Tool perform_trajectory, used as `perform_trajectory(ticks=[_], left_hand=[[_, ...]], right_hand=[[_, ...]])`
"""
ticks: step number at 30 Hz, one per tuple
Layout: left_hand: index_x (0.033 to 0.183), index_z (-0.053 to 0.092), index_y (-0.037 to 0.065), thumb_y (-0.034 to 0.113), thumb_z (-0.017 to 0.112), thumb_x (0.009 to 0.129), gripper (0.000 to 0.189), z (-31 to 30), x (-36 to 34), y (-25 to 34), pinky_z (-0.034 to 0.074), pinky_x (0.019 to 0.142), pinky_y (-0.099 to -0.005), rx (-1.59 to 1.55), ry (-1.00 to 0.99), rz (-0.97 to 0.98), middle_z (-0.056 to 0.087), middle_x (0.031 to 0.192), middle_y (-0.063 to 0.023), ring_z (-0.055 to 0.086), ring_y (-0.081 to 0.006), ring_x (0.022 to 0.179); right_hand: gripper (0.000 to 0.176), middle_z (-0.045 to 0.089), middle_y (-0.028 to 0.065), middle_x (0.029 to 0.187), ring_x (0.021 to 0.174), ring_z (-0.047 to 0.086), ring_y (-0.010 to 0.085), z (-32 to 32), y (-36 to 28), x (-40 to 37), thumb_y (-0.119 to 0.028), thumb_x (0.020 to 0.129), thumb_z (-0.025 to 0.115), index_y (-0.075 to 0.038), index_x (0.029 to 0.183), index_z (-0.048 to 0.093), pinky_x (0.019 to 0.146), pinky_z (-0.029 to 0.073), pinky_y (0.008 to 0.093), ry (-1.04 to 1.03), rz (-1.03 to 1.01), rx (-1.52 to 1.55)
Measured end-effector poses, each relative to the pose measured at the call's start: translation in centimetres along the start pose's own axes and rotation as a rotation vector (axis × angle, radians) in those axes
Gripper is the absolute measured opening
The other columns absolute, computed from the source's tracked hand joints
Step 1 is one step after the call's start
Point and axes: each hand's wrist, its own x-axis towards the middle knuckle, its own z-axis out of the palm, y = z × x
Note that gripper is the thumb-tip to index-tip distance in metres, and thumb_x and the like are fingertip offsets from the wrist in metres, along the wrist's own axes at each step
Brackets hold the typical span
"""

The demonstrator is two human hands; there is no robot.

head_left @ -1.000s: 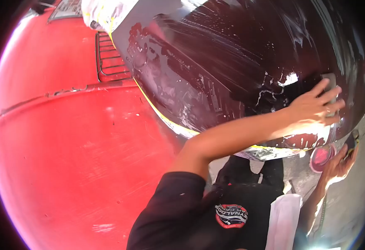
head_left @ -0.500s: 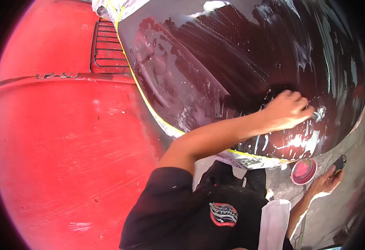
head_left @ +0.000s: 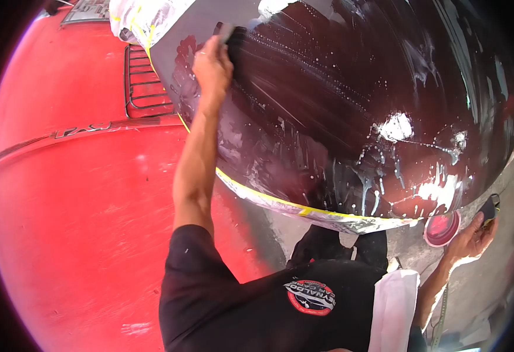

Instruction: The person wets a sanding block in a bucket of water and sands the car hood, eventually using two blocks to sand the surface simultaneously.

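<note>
My left hand [head_left: 212, 66] reaches out to the upper left part of a wet, dark maroon car panel [head_left: 327, 88]. Its fingers are closed on a small grey block [head_left: 226, 31], which rests against the paint by the panel's left edge. Milky streaks, drops and bright reflections cover the surface. At the right, my right hand [head_left: 473, 237] is held off the panel, gripping a flat dark pad [head_left: 489, 210] between thumb and fingers. Close beside that hand, below the panel's edge, is a pink bucket [head_left: 442, 229].
Yellow tape and masking plastic [head_left: 304, 212] run along the panel's edge. To the left stands a red vehicle [head_left: 81, 223] with a black metal rack [head_left: 146, 82]. A white towel [head_left: 395, 308] hangs at my front. Concrete floor [head_left: 474, 293] shows at lower right.
My left hand has swept from the lower right of the panel up to its upper left. The right hand keeps its grip on the dark pad; the view has shifted slightly.
</note>
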Motion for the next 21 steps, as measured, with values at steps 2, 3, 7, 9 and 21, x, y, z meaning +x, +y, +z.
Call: perform_trajectory(ticks=[2, 3, 7, 9, 21], left_hand=[[0.105, 0.064, 0.008, 0.009, 0.059, 0.091, 0.015, -0.2, -3.1, 5.1, 0.051, 0.076, -0.0487, -0.102, 0.046, 0.101, 0.068, 0.096, -0.0161, 0.063, -0.0395, 0.086], [0.098, 0.061, 0.007, 0.005, 0.059, 0.086, 0.013, -1.0, -5.5, 9.4, 0.05, 0.074, -0.0492, -0.089, -0.003, 0.125, 0.064, 0.089, -0.0148, 0.062, -0.0384, 0.083], [0.108, 0.065, 0.004, 0.008, 0.065, 0.075, 0.033, -1.4, -20.6, 27.1, 0.052, 0.083, -0.04, -0.532, -0.318, 0.411, 0.065, 0.107, -0.0135, 0.064, -0.0282, 0.098], [0.113, 0.065, 0.004, 0.006, 0.069, 0.072, 0.042, -3.8, -20.8, 32.3, 0.055, 0.079, -0.0402, -0.637, -0.222, 0.231, 0.067, 0.111, -0.0131, 0.064, -0.0311, 0.096], [0.122, 0.049, -0.006, 0.022, 0.054, 0.101, 0.036, -6.2, -14.8, 14.1, 0.05, 0.08, -0.0473, -0.445, 0.242, -0.701, 0.064, 0.105, -0.0261, 0.064, -0.0418, 0.093]], right_hand=[[0.039, 0.063, 0.0205, 0.127, 0.114, 0.062, 0.0233, 0.0, 1.0, 0.7, -0.001, 0.095, 0.068, 0.009, 0.13, 0.056, 0.1, 0.051, 0.0336, 0.036, -0.07, -0.011], [0.039, 0.063, 0.0205, 0.127, 0.114, 0.062, 0.0233, 0.1, 1.5, 1.1, -0.001, 0.095, 0.068, 0.009, 0.13, 0.056, 0.1, 0.051, 0.0336, 0.028, -0.063, -0.013], [0.039, 0.063, 0.0213, 0.127, 0.113, 0.063, 0.0239, 1.2, -0.7, 2.4, 0.002, 0.093, 0.069, 0.01, 0.129, 0.056, 0.099, 0.052, 0.0337, 0.096, -0.081, 0.166], [0.039, 0.063, 0.0213, 0.127, 0.113, 0.063, 0.0237, 0.7, -1.5, 3.0, 0.003, 0.093, 0.069, 0.01, 0.129, 0.055, 0.098, 0.053, 0.0333, 0.133, -0.058, 0.115], [0.042, 0.064, 0.0127, 0.12, 0.105, 0.063, 0.018, 4.3, -10.5, -1.1, -0.002, 0.094, 0.067, 0.001, 0.134, 0.055, 0.089, 0.051, 0.0292, -0.278, 0.042, 0.476]])
